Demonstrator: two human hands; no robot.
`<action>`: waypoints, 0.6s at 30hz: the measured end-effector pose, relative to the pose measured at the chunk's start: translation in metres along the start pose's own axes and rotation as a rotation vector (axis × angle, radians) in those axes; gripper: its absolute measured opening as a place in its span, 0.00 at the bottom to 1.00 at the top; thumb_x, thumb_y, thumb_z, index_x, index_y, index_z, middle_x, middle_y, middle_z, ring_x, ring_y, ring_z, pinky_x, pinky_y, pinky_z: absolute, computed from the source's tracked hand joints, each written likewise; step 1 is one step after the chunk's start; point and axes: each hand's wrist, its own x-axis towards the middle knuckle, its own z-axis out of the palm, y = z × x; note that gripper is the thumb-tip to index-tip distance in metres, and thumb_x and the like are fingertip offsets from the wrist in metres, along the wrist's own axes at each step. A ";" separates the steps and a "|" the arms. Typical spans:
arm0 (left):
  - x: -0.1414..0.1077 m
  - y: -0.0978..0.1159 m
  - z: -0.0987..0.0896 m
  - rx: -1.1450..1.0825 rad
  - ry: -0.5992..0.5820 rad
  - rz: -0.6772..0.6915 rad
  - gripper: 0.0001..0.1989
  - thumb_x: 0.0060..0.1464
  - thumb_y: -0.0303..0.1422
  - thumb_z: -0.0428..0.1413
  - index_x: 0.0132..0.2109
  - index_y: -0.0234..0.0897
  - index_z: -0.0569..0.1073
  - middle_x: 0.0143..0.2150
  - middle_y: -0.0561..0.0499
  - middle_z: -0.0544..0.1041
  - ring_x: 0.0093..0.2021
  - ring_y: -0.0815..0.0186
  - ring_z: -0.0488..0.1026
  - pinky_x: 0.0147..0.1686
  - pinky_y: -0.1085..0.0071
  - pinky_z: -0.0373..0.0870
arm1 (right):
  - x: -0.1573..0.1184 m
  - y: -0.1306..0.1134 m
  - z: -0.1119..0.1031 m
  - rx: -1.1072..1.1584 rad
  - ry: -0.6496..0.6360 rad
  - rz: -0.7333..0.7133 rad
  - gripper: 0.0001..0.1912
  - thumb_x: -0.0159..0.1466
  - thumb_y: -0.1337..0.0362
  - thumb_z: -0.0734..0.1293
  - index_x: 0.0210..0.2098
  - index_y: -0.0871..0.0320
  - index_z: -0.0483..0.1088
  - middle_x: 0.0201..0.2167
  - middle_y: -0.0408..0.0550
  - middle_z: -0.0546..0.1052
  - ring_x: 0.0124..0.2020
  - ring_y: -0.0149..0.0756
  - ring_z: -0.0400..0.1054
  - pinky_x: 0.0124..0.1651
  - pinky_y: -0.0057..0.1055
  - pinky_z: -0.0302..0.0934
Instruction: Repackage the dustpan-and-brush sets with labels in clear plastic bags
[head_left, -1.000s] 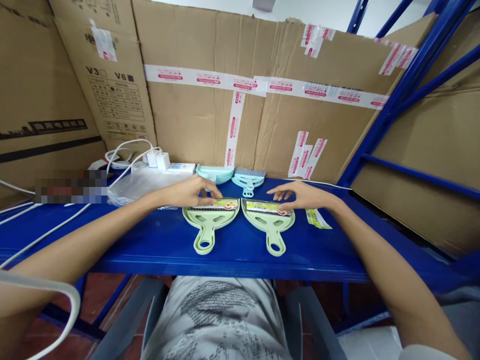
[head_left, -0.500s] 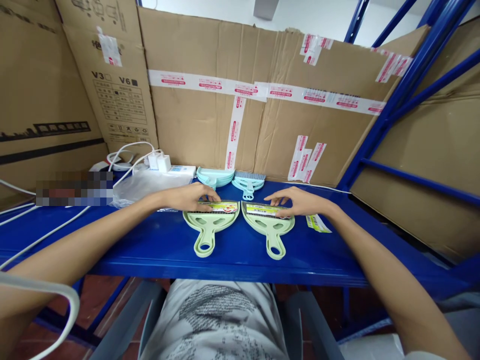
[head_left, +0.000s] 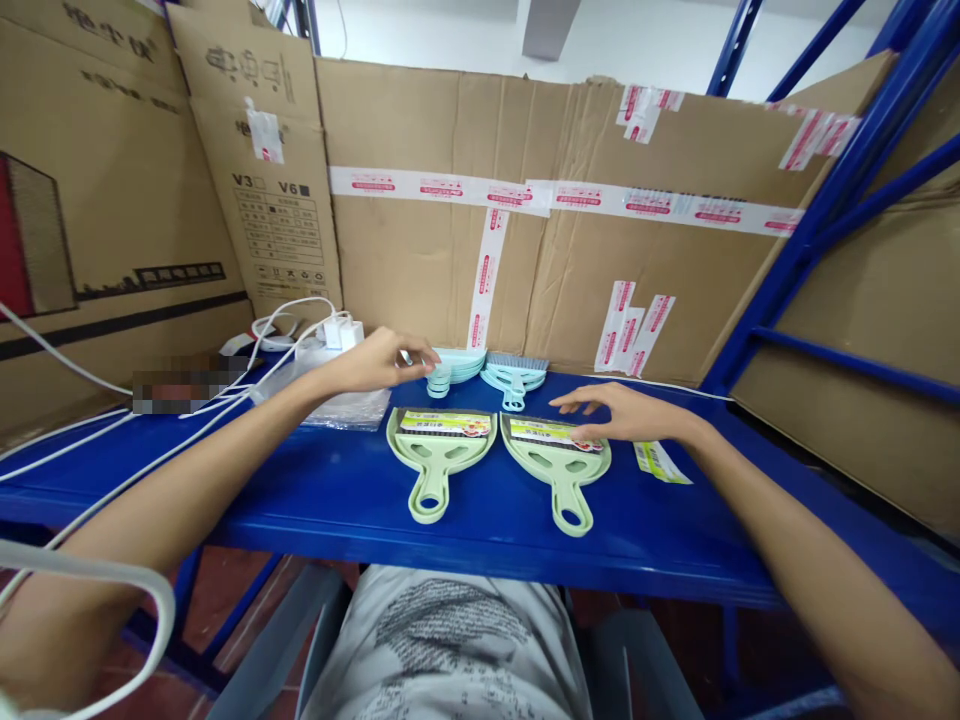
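Note:
Two pale green dustpan-and-brush sets lie side by side on the blue tabletop, handles toward me: the left set and the right set. Each has a printed label strip across its dark bristles. My left hand is raised beyond the left set, fingers apart, its tips by a stack of light blue dustpans; whether they touch cannot be told. My right hand hovers at the upper right of the right set, thumb and fingers apart, holding nothing. A light blue brush rests beside the stack.
A loose yellow-green label lies right of the sets. Clear plastic bags, white chargers and cables occupy the left side. A taped cardboard wall closes the back; a blue metal frame stands at the right.
My left hand has left the left green set and moved away from me toward the blue dustpan stack. The right hand stays near the right set. The view has shifted slightly left.

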 end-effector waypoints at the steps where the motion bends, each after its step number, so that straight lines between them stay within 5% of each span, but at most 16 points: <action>1: 0.000 -0.005 -0.007 0.056 0.077 -0.053 0.16 0.65 0.43 0.58 0.47 0.38 0.85 0.43 0.46 0.88 0.39 0.61 0.84 0.40 0.70 0.75 | -0.001 0.003 -0.001 0.000 -0.027 0.001 0.44 0.62 0.39 0.74 0.72 0.49 0.69 0.65 0.56 0.76 0.62 0.54 0.73 0.64 0.48 0.68; 4: 0.000 -0.022 -0.020 0.292 0.207 -0.242 0.16 0.64 0.41 0.56 0.45 0.38 0.85 0.39 0.45 0.88 0.38 0.58 0.84 0.36 0.69 0.72 | -0.004 0.011 -0.001 -0.018 -0.154 -0.004 0.65 0.54 0.38 0.80 0.81 0.45 0.48 0.72 0.57 0.68 0.71 0.60 0.65 0.71 0.54 0.60; 7: 0.000 -0.033 -0.018 0.512 0.213 -0.353 0.15 0.62 0.38 0.55 0.45 0.39 0.86 0.39 0.44 0.88 0.41 0.53 0.85 0.35 0.68 0.69 | -0.005 0.016 0.001 -0.035 -0.246 0.007 0.80 0.46 0.40 0.84 0.82 0.47 0.34 0.75 0.60 0.65 0.75 0.65 0.58 0.75 0.57 0.53; 18: 0.003 -0.030 0.002 0.588 0.094 -0.309 0.19 0.62 0.39 0.51 0.48 0.41 0.86 0.41 0.45 0.88 0.42 0.51 0.84 0.39 0.65 0.70 | -0.005 -0.004 0.007 -0.104 -0.247 0.005 0.84 0.44 0.37 0.84 0.82 0.47 0.29 0.68 0.60 0.68 0.69 0.63 0.63 0.71 0.55 0.58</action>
